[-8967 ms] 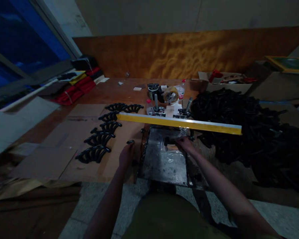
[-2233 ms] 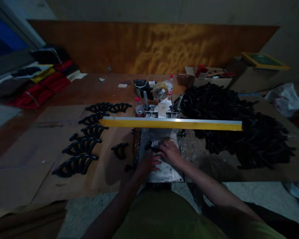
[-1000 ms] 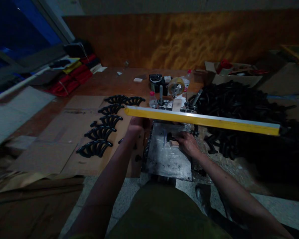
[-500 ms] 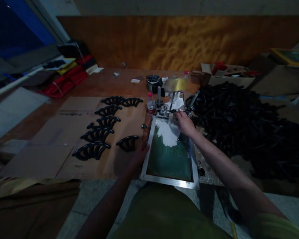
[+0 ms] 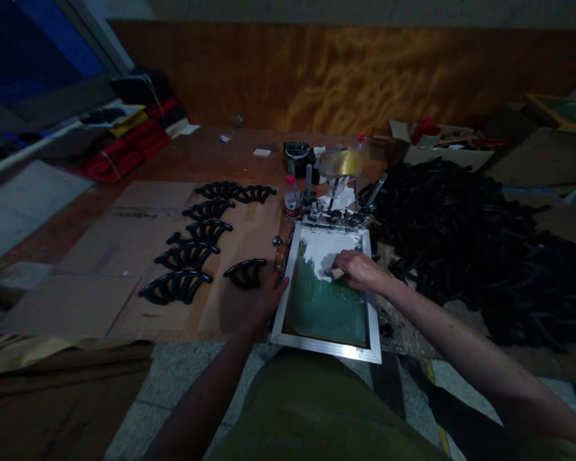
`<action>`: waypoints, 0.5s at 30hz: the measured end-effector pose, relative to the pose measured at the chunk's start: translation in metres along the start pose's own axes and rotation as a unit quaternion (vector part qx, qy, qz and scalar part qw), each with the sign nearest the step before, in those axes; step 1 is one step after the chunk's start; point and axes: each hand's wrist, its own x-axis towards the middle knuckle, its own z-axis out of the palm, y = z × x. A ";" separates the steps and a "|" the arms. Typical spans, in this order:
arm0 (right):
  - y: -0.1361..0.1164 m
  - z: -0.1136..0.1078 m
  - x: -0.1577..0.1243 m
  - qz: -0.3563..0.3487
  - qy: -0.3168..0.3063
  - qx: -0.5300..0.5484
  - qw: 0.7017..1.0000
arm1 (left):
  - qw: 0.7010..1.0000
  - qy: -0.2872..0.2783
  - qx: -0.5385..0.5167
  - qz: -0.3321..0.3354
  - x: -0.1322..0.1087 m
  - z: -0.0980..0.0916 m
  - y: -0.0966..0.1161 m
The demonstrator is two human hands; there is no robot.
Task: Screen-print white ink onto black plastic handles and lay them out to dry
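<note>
A screen-printing frame (image 5: 279,320) with a metal rim and a green mesh (image 5: 324,314) lies in front of me. White ink (image 5: 327,246) covers the upper part of the mesh. My right hand (image 5: 360,269) is closed on a small squeegee (image 5: 336,273), which meets the lower edge of the ink near mid-mesh. At the frame's left side, my left hand (image 5: 272,291) grips the rim, its fingers dim and partly hidden. Hinge clamps (image 5: 333,218) hold the far end of the frame.
Black curved, ribbed plastic pieces (image 5: 185,256) lie on cardboard (image 5: 96,256) to the left. A large heap of black parts (image 5: 461,237) fills the right. Behind the frame stand a red-capped bottle (image 5: 292,198), a black tub (image 5: 296,160) and a yellow tape roll (image 5: 345,162).
My right hand has come from the far end of the frame toward me, bringing the squeegee over the mesh. White ink now spreads wider across the top. My left hand stays at the rim.
</note>
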 end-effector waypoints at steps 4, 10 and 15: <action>-0.002 0.013 0.005 0.043 0.076 -0.017 0.996 | 1.000 -0.002 -0.014 -0.012 -0.002 0.000 0.006; -0.003 0.017 -0.012 -0.007 0.068 -0.008 0.998 | 1.000 -0.007 0.006 -0.005 -0.002 -0.002 0.010; 0.024 -0.023 0.038 0.129 0.100 -0.013 0.987 | 0.999 -0.025 0.036 0.032 -0.005 -0.017 0.025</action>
